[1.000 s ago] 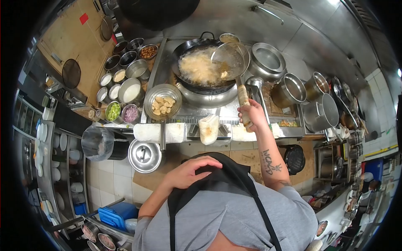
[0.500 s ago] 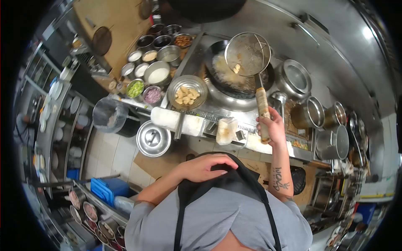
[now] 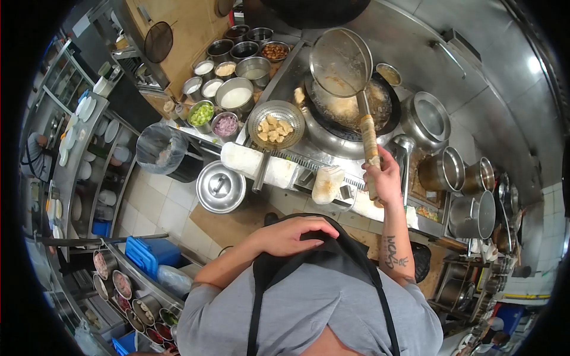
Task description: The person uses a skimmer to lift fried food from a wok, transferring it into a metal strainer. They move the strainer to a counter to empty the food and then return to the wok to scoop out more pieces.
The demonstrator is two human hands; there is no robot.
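My right hand (image 3: 382, 176) grips the wooden handle of a round wire skimmer (image 3: 339, 62), which is raised and tilted to the left above the wok (image 3: 385, 108) of frothing oil. One fried piece (image 3: 300, 95) is in the air between the skimmer and the perforated metal strainer (image 3: 275, 125), which holds several golden fried pieces. My left hand (image 3: 293, 234) rests flat on my black apron at the chest, holding nothing.
Steel bowls of sauces and chopped vegetables (image 3: 203, 113) crowd the counter left of the wok. Pots (image 3: 444, 169) and a lidded pot (image 3: 426, 117) stand to the right. A pot lid (image 3: 220, 187), a lined bin (image 3: 159, 153) and folded towels (image 3: 256, 164) sit along the stove's front.
The skimmer has lifted out of the oil and swung left towards the strainer, and a fried piece has left it. My left hand stays on the apron.
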